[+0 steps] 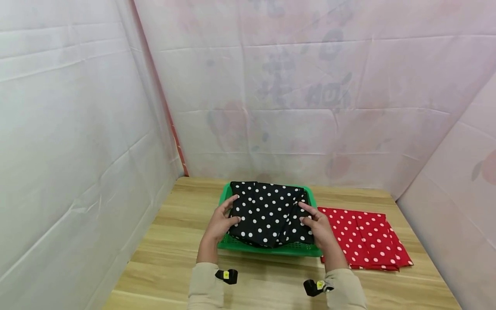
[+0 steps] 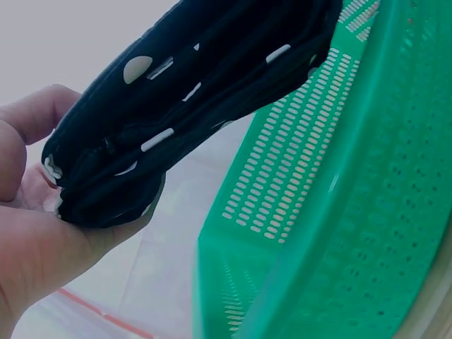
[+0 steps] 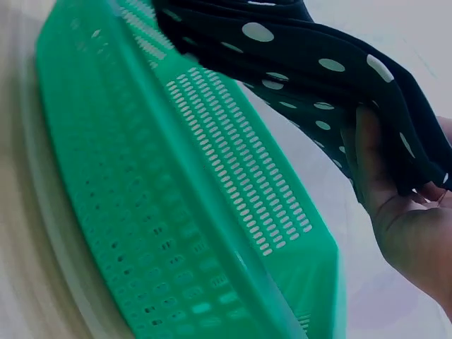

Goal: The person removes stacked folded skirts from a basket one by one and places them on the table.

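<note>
A folded black cloth with white polka dots (image 1: pixel 267 213) is held between both hands over a green plastic basket (image 1: pixel 248 246). My left hand (image 1: pixel 220 223) grips the cloth's left edge, and in the left wrist view the folded layers (image 2: pixel 176 113) lie between thumb and fingers. On the opposite side my right hand (image 1: pixel 322 230) grips the right edge, its thumb (image 3: pixel 371 152) against the fabric in the right wrist view. Both wrist views show the cloth raised above the perforated basket wall (image 3: pixel 236 166). The basket's floor is hidden under the cloth in the head view.
A folded red cloth with white dots (image 1: pixel 366 239) lies on the wooden table (image 1: pixel 162 245), right of the basket. Pale fabric sheets (image 1: pixel 286 129) hang behind the table and along both sides. A small black device (image 1: pixel 227 276) is strapped at each wrist.
</note>
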{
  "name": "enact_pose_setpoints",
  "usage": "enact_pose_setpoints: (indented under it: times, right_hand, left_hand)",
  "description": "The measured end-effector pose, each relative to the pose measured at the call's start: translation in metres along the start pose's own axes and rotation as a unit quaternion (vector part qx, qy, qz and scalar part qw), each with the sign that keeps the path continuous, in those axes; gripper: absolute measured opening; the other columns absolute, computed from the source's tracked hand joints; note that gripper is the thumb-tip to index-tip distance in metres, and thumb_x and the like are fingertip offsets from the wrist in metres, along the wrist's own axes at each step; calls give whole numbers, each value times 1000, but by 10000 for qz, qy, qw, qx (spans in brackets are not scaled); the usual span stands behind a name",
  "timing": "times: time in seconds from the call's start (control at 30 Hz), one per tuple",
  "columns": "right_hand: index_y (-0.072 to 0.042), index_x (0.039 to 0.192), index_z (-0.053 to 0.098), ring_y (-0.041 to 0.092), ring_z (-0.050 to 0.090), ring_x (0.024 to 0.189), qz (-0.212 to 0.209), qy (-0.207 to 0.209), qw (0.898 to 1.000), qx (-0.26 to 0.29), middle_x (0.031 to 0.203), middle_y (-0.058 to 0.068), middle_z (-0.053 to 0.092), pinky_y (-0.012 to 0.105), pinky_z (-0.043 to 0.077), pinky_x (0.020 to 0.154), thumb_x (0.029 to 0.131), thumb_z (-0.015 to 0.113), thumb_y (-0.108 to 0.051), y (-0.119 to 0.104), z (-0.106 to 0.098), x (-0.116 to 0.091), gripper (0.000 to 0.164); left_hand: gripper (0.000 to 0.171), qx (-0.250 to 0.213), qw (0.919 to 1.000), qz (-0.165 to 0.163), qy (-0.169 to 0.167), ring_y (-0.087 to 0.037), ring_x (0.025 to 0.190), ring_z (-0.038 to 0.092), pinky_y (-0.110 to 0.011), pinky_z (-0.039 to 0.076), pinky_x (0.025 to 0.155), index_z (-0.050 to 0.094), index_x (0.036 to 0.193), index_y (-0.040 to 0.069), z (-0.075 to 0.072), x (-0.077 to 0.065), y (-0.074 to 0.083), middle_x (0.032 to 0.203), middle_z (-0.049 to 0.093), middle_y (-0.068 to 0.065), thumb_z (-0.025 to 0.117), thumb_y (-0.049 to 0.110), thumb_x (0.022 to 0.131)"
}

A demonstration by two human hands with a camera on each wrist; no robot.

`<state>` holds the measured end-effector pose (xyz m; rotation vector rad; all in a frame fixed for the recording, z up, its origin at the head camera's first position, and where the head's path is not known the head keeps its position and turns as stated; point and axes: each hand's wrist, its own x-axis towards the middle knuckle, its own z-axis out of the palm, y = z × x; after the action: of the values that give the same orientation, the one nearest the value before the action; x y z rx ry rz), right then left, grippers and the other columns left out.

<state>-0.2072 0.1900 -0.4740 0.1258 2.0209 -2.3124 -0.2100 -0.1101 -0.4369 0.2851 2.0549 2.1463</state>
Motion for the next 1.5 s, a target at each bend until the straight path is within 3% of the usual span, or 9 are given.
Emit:
enact_pose_setpoints:
  times: [0.3, 0.53, 0.83, 1.3, 1.5]
  right_hand:
    - [3, 136, 43, 11, 56, 82, -142, 32, 9997, 181, 123, 18, 44, 24, 51, 66, 87, 51, 9, 5, 24, -2, 50]
    - [2, 136, 44, 12, 58, 85, -96, -82, 9980, 613, 128, 20, 44, 25, 51, 66, 86, 51, 10, 8, 48, 0, 52]
    - [2, 137, 43, 20, 57, 95, -27, -574, 9932, 1009, 128, 23, 45, 28, 52, 68, 77, 49, 18, 13, 75, -3, 62]
    - [3, 136, 43, 19, 56, 95, -177, -1206, 9898, 732, 132, 25, 42, 27, 50, 67, 77, 50, 15, 20, 109, 12, 60]
    - [4, 137, 41, 19, 53, 98, -193, -1447, 9864, 760, 135, 26, 40, 25, 48, 68, 79, 50, 16, 22, 128, 20, 60]
  left_hand:
    - [70, 54, 9991, -58, 413, -32, 103, 55, -34, 51, 68, 39, 142, 7, -22, 0, -19, 128, 43, -22, 56, -16, 78]
    - [69, 102, 9960, -1, 893, -31, 102, 55, -31, 51, 69, 46, 138, 10, -41, 0, -22, 127, 47, -20, 54, -18, 75]
    - [70, 216, 9946, -221, 992, -31, 102, 54, -30, 51, 68, 41, 140, 5, -74, -10, -22, 128, 44, -24, 51, -20, 76]
    - [66, 835, 9904, -82, 1102, -25, 101, 51, -27, 49, 71, 43, 139, 9, -119, -19, -26, 126, 45, -19, 52, -15, 79]
    - [67, 937, 9860, -221, 1364, -22, 97, 53, -27, 50, 70, 41, 140, 8, -138, -21, -29, 128, 45, -22, 52, -15, 78]
